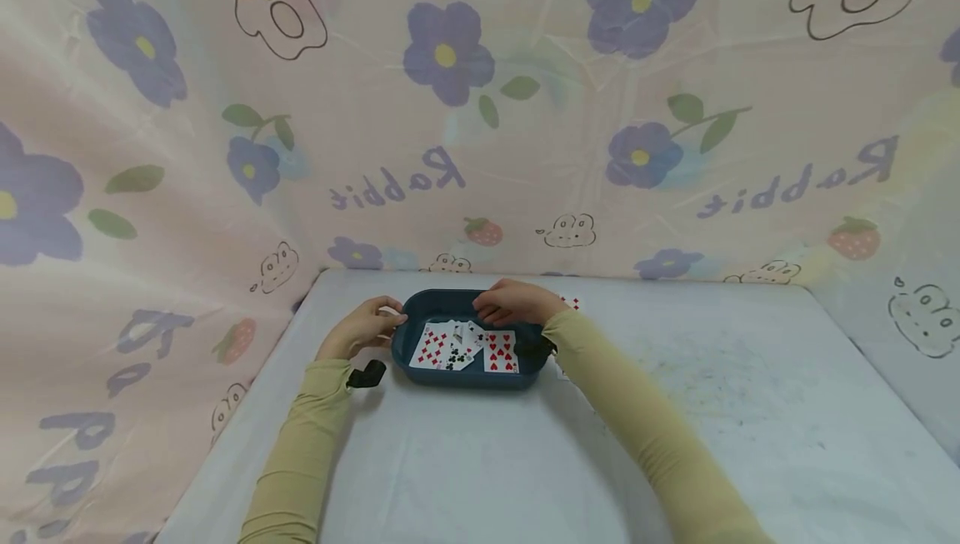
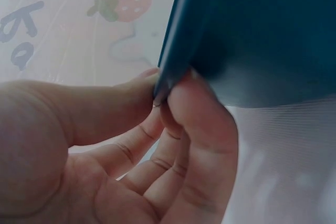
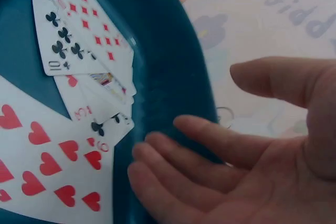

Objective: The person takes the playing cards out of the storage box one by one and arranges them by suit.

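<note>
A dark teal tray (image 1: 465,381) with rounded ends and raised sides lies on the table. My left hand (image 1: 363,327) pinches its left rim between thumb and fingers; the left wrist view shows the grip on the rim (image 2: 173,35) up close. Over the tray's right back part is my right hand (image 1: 519,302), its fingers relaxed and apart, with nothing held. Face up inside lie several playing cards: a hearts card (image 3: 52,166) nearest the right hand, a ten of clubs (image 3: 68,40) and a diamonds card (image 3: 97,22) overlapping others.
Beyond the right wrist, another card with red diamonds (image 1: 572,302) shows on the white table (image 1: 735,461), partly hidden by the forearm. A patterned curtain (image 1: 525,152) rises behind the table and along its left side.
</note>
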Demonstrator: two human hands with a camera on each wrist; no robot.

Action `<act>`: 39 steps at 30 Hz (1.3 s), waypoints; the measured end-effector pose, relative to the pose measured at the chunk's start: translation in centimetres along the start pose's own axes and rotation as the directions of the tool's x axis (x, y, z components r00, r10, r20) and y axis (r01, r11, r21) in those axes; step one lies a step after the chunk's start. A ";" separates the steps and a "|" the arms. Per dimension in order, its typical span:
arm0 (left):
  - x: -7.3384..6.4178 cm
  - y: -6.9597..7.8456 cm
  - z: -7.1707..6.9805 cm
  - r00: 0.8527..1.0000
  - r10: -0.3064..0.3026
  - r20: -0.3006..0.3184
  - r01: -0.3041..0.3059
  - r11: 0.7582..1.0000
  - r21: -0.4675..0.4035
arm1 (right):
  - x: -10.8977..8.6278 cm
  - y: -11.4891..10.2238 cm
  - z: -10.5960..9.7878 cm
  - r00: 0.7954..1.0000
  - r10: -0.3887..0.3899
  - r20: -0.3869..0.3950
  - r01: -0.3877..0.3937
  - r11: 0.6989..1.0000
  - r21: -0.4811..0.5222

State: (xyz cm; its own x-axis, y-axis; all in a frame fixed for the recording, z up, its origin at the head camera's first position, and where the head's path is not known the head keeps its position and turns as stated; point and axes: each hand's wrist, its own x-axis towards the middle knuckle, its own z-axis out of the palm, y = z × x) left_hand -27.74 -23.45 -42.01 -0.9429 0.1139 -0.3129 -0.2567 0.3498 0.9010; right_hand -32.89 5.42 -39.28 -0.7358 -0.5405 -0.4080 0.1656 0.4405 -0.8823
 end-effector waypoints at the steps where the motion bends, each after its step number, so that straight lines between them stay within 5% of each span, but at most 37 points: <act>1: 0.0 0.0 0.0 1.000 0.000 -0.001 0.000 1.000 0.000 | 0.1 0.0 0.1 1.000 0.012 -0.011 -0.012 1.000 -0.002; 13: -0.4 0.3 -0.1 1.000 0.004 -0.011 -0.004 1.000 0.021 | 0.5 -0.1 1.4 0.992 0.108 -0.066 -0.105 0.993 0.055; 39: -0.3 0.3 0.2 1.000 -0.011 -0.014 0.011 1.000 0.021 | 1.8 0.8 2.9 0.978 0.173 0.118 -0.198 0.946 0.254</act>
State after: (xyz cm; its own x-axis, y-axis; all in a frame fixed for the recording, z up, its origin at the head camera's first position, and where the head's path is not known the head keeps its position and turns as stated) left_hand -27.51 -23.15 -41.72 -0.9429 0.0969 -0.3187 -0.2630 0.3703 0.8909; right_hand -32.16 2.69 -41.46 -0.6130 -0.5371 -0.5795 0.4699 0.3418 -0.8139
